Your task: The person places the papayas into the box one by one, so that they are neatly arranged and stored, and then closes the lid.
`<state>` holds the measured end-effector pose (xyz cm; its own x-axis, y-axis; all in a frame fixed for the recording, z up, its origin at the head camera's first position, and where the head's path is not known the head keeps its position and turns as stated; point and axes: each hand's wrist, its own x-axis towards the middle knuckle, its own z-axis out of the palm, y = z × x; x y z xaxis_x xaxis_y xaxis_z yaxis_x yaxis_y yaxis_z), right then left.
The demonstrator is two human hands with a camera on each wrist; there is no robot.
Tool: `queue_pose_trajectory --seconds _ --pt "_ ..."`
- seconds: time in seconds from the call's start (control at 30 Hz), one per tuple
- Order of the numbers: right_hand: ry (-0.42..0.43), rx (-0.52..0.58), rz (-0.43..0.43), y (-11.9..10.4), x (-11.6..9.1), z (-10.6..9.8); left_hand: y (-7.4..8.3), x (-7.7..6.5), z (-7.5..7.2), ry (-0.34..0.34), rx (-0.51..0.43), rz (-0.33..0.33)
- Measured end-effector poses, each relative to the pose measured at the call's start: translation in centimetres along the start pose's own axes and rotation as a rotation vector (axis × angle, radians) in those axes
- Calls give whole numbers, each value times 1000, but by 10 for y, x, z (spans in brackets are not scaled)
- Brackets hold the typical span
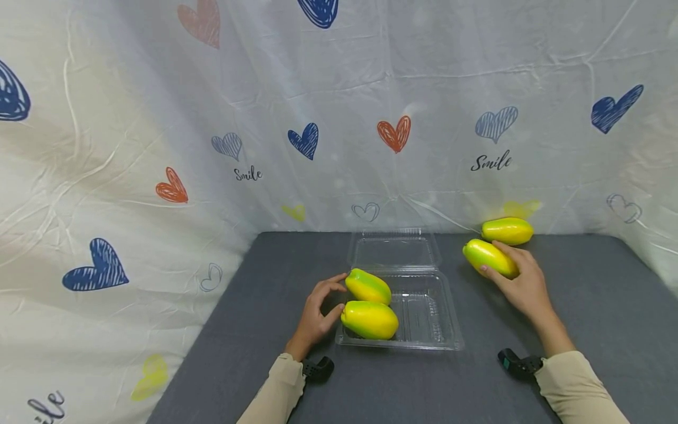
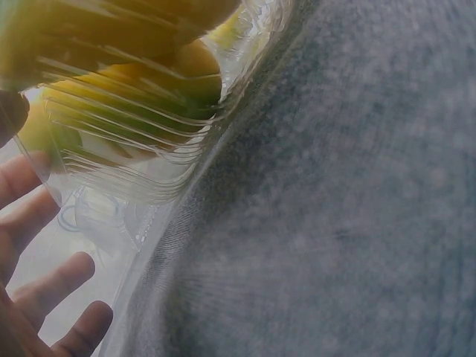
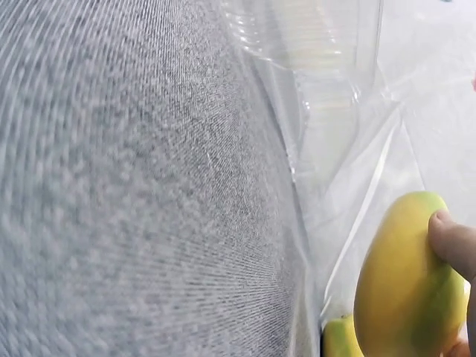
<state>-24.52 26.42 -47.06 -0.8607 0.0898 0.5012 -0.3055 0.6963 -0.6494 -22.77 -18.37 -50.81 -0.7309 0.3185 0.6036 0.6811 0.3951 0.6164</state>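
Note:
My right hand (image 1: 524,282) grips a yellow-green mango (image 1: 488,257) on the right of the table, the thumb pressed along its near side. In the right wrist view the thumb (image 3: 455,245) lies on that mango (image 3: 405,282). Just behind it rests another mango (image 1: 507,231). Two more mangoes, a rear one (image 1: 369,287) and a front one (image 1: 371,320), lie side by side in the left half of a clear plastic clamshell box (image 1: 450,312). At the box's left edge is my left hand (image 1: 316,318), its fingers spread beside those mangoes; whether they touch the fruit is unclear.
The box's clear lid (image 1: 394,250) is folded back flat toward the rear. A dark grey cloth (image 1: 254,330) covers the table. Behind it hangs a pale curtain (image 1: 339,106) printed with hearts, meeting the table's back edge.

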Motion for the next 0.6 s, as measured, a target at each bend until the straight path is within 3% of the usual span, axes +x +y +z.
queue_pose_trajectory --seconds 0.6 --pt "-10 20 -42 -14 0 5 -3 -1 1 0 11 -3"
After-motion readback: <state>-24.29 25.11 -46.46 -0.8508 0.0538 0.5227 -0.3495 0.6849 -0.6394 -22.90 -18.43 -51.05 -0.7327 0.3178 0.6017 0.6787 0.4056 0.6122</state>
